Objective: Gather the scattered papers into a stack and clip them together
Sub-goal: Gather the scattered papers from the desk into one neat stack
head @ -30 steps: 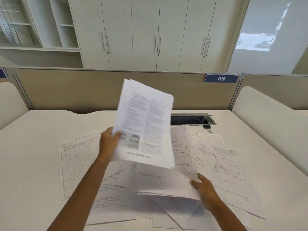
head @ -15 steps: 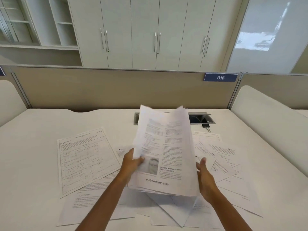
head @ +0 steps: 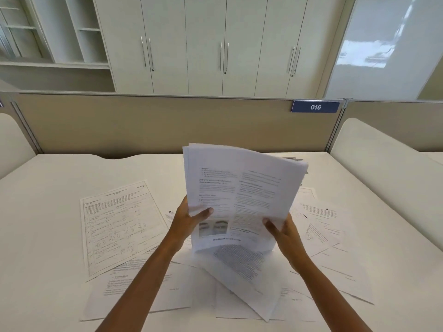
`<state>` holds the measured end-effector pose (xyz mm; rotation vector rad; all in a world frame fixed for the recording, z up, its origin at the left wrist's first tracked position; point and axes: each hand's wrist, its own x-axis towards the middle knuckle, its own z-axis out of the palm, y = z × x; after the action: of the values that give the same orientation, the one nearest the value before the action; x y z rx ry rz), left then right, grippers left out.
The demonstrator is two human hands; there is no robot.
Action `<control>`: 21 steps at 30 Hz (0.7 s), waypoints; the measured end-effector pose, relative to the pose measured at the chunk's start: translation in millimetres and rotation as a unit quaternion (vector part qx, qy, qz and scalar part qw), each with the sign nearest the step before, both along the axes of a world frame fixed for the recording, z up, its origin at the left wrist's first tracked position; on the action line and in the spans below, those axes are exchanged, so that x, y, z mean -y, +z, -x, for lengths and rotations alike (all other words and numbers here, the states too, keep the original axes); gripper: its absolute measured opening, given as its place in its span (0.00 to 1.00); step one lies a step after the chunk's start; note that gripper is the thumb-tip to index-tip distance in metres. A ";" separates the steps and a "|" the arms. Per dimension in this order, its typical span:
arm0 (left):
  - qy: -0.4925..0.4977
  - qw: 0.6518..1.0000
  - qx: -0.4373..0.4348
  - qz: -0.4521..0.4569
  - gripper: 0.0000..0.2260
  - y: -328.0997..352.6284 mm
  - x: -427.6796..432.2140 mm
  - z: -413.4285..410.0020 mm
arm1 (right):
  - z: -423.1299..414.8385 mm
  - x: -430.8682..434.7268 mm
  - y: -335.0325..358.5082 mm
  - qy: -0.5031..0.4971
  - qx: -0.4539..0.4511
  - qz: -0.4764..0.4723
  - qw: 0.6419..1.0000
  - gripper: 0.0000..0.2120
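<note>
Since the earlier frame, the bundle of white printed paper sheets (head: 242, 195) has risen and tipped more upright. The right hand (head: 285, 233), then flat against the bundle's side edge, is now pinching its lower right corner with the thumb on the front. The left hand (head: 189, 221) is gripping the lower left edge the same way, thumb curled over the print.

The bundle's blurred bottom edge is hanging over the loose white sheets (head: 148, 298) that are lying overlapped on the pale rectangular desk (head: 48, 212); whether it is touching them cannot be told. A ruled form page (head: 119, 224) is lying left of the arms, with bare desktop stretching beyond it to the left and far edges. A beige partition panel (head: 155, 125) is closing off the far edge.

The bundle is hiding most of the metal-framed cable recess (head: 291, 158) at the back of the desk, so its contents cannot be told.
</note>
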<state>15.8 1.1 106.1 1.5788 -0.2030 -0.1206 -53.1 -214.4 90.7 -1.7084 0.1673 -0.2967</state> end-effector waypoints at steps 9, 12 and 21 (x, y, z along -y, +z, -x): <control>0.067 0.960 0.005 -0.271 0.26 -31.2 10.9 -7.2 | 0.6 16.7 -3.4 -0.128 0.027 0.017 0.991 0.06; 0.021 0.905 -0.021 -0.424 0.26 -51.1 14.8 -4.0 | 4.0 35.4 -9.3 -0.180 0.005 0.018 0.984 0.09; -0.010 0.801 -0.007 -0.598 0.34 -73.6 32.8 5.0 | 20.2 63.2 -31.1 -0.270 -0.070 0.012 0.960 0.14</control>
<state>10.9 -31.7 32.5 2.8491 -0.1233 -0.3176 -73.3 -277.7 59.6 -1.6849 0.7424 -0.5808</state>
